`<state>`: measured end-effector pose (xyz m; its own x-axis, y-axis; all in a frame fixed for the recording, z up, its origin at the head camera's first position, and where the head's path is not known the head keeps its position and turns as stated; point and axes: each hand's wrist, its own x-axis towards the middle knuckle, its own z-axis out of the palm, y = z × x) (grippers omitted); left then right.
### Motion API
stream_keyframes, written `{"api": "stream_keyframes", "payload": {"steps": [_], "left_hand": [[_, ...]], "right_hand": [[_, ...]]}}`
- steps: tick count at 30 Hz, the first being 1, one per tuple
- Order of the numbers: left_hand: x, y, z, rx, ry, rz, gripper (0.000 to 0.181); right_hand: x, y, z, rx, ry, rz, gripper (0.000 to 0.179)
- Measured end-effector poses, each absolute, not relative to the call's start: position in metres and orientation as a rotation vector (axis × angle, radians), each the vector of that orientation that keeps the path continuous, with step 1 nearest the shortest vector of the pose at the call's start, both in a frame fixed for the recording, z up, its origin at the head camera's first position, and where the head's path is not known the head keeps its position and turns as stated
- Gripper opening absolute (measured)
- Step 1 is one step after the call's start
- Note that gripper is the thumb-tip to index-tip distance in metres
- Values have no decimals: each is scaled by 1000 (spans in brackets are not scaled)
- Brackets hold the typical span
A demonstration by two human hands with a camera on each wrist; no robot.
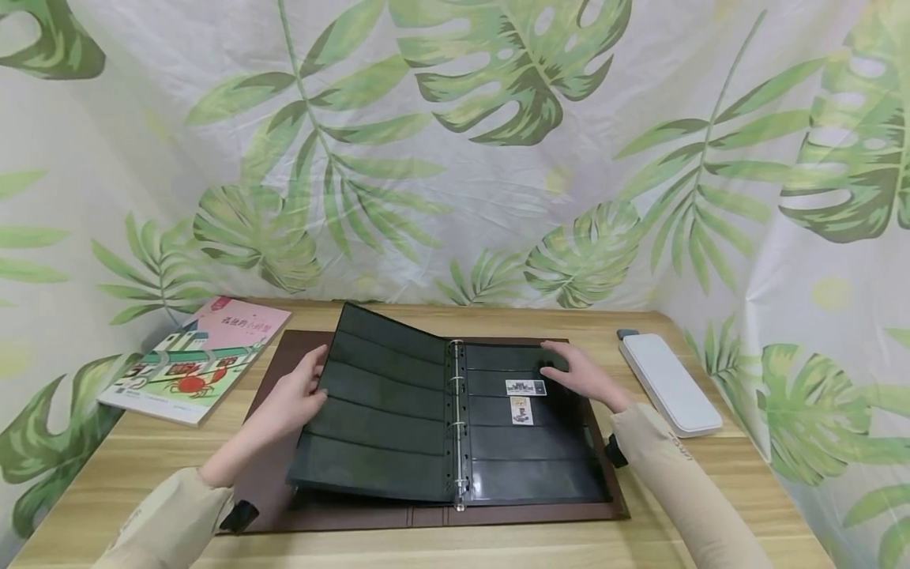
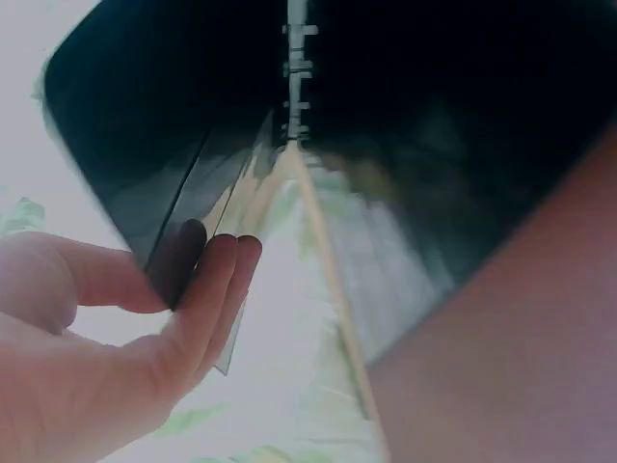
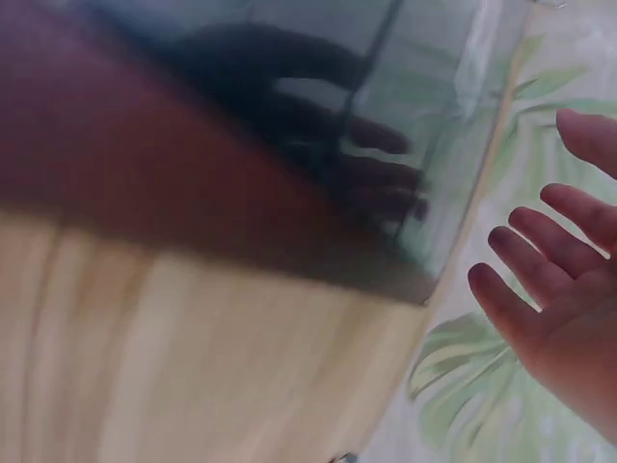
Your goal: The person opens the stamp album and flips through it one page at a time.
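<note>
A brown stamp album [image 1: 425, 518] lies spread on the table, with metal rings [image 1: 458, 427] down its middle. My left hand [image 1: 295, 395] pinches the outer edge of a black pocket page [image 1: 384, 403], which is lifted and tilted on the left side. In the left wrist view, the thumb and fingers of my left hand [image 2: 125, 338] close on that page edge. Over the upper right of the other black page [image 1: 533, 478] hovers my right hand [image 1: 583, 375], fingers spread and holding nothing. Two small stamps, one horizontal [image 1: 524, 387] and one vertical [image 1: 521, 411], sit in that page's pockets.
A picture book with a red crab on its cover [image 1: 195, 363] lies at the back left of the wooden table [image 1: 746, 490]. To the right is a white oblong case [image 1: 670, 383] with a dark tab. A leaf-patterned curtain [image 1: 483, 197] hangs behind and at both sides.
</note>
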<state>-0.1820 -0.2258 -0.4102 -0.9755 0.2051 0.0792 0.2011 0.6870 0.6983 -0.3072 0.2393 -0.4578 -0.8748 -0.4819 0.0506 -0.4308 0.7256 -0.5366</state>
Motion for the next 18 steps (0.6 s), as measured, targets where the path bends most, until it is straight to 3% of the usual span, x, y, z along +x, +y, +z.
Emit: {"api": "stream_keyframes", "payload": {"steps": [5,12,18], "left_hand": [[-187,-232,-435,340,2979,1022,69],[-189,-232,-456,298,2985,836,79],[-186,-229,-461,256,2983,758,86]], "right_hand": [[-310,249,-465,-744,2817,-706,62],[-312,253,-474,-696,2784,-563,88],[-313,254,-477,-705,2772,-552,94]]}}
